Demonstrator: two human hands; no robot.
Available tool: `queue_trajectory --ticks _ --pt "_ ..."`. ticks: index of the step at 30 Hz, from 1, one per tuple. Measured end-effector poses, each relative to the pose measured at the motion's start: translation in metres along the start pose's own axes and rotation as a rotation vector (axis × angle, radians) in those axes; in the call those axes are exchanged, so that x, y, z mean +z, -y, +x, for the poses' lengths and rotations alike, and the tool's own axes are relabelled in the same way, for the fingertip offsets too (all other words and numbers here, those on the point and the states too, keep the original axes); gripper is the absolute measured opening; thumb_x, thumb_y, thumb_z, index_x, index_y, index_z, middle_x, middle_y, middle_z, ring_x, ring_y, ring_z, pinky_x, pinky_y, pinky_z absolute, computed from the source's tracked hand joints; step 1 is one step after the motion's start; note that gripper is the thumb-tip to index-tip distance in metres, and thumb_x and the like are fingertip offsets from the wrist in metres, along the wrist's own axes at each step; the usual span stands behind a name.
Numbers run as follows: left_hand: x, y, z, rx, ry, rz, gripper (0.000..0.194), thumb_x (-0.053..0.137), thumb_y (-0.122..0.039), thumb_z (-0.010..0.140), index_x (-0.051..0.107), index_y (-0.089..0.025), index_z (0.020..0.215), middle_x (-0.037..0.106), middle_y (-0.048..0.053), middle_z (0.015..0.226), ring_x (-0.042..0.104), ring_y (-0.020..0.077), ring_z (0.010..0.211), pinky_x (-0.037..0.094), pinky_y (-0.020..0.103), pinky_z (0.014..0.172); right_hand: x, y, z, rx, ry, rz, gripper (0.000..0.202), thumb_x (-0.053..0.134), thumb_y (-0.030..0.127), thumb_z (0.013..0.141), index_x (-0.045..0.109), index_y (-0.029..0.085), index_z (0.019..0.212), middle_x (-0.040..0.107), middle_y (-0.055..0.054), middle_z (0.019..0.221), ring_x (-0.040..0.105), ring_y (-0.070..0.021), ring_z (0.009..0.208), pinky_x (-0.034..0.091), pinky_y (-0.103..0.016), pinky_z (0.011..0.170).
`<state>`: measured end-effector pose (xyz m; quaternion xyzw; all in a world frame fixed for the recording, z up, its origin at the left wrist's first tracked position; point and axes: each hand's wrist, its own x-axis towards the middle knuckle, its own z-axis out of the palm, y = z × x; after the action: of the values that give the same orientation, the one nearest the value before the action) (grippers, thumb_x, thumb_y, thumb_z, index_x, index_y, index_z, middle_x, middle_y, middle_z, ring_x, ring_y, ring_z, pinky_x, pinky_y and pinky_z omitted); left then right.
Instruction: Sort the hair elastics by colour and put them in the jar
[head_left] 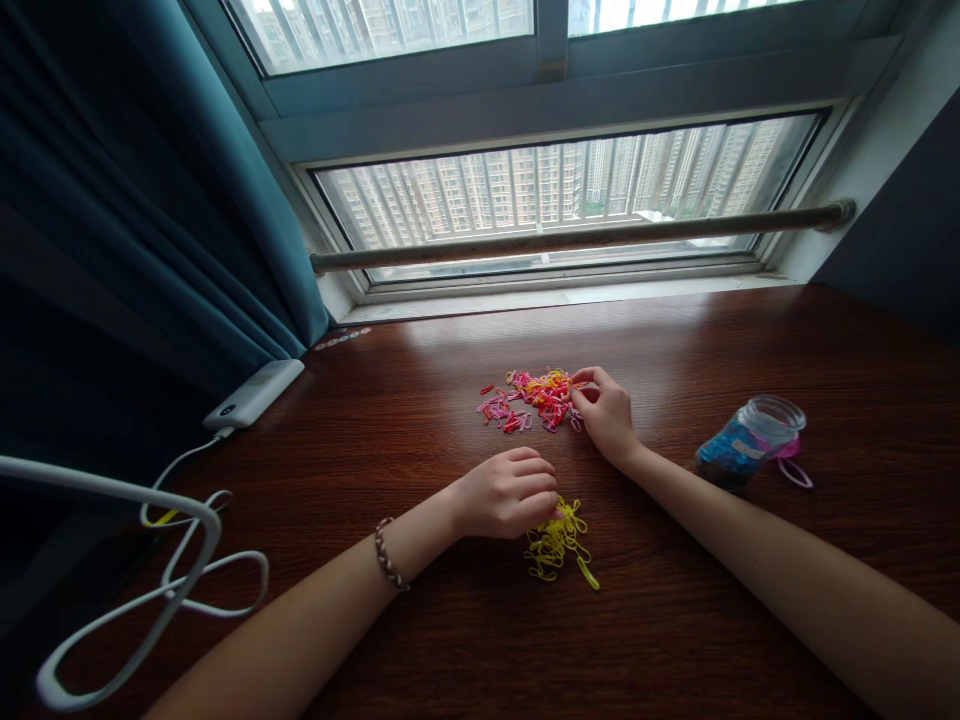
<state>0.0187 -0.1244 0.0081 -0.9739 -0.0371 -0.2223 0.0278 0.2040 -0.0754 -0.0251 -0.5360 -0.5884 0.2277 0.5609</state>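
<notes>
A loose pile of small pink, red and orange-yellow rubber bands (551, 393) lies on the dark wooden table. At the pile's right edge, my right hand (606, 412) pinches with thumb and index finger on a band among the others; the fingertips partly cover it. Closer to me is a smaller heap of yellow rubber bands (555, 545). My left hand (506, 492) is curled closed just over this heap's upper left side, its fingertips turned down and hidden. Whatever it may hold does not show.
On the right, a clear jar with blue contents (750, 440) leans over beside a pink loop (793, 470). A white power bank (255, 393) and looping white cable (187, 590) lie left, near a blue curtain (247, 200). A metal rail (570, 240) crosses the window behind the table.
</notes>
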Motion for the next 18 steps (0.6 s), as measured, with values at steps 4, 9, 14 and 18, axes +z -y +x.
queue_trajectory --ticks 4,9,14,18 --pt "-0.0013 -0.0003 -0.0003 -0.017 0.019 -0.038 0.012 0.047 -0.019 0.083 0.053 -0.016 0.074 0.063 0.005 0.074 0.058 0.0158 0.080 0.045 0.032 0.078 0.0006 0.0009 0.0009 -0.007 -0.030 0.024 0.021 0.051 0.026 0.075 0.053 0.017 0.093 0.063 -0.007 0.088 0.061 -0.0157 0.064 0.049 -0.029 0.062" --pt "-0.0002 0.0005 -0.0020 -0.024 0.016 -0.064 0.012 0.043 -0.017 0.082 0.052 -0.017 0.075 0.063 0.005 0.076 0.058 0.0157 0.083 0.044 0.031 0.080 0.0003 0.0011 0.0009 -0.009 -0.032 0.017 0.023 0.052 0.027 0.074 0.053 0.017 0.095 0.063 -0.008 0.090 0.061 -0.0157 0.065 0.049 -0.030 0.063" --pt "0.0014 0.0014 -0.0036 -0.023 0.040 -0.081 0.012 0.041 -0.017 0.080 0.052 -0.017 0.076 0.062 0.006 0.077 0.057 0.0167 0.082 0.044 0.033 0.079 -0.0001 0.0023 0.0008 -0.027 -0.023 0.002 0.020 0.051 0.027 0.075 0.055 0.017 0.092 0.064 -0.007 0.085 0.061 -0.0167 0.069 0.049 -0.032 0.067" --pt "0.0011 0.0013 -0.0037 -0.014 0.059 -0.103 0.010 0.043 -0.015 0.078 0.052 -0.017 0.078 0.063 0.006 0.079 0.057 0.0175 0.083 0.044 0.034 0.080 -0.0003 0.0045 0.0005 -0.034 -0.015 0.010 0.017 0.052 0.026 0.075 0.056 0.017 0.088 0.064 -0.006 0.083 0.060 -0.0166 0.070 0.049 -0.031 0.068"
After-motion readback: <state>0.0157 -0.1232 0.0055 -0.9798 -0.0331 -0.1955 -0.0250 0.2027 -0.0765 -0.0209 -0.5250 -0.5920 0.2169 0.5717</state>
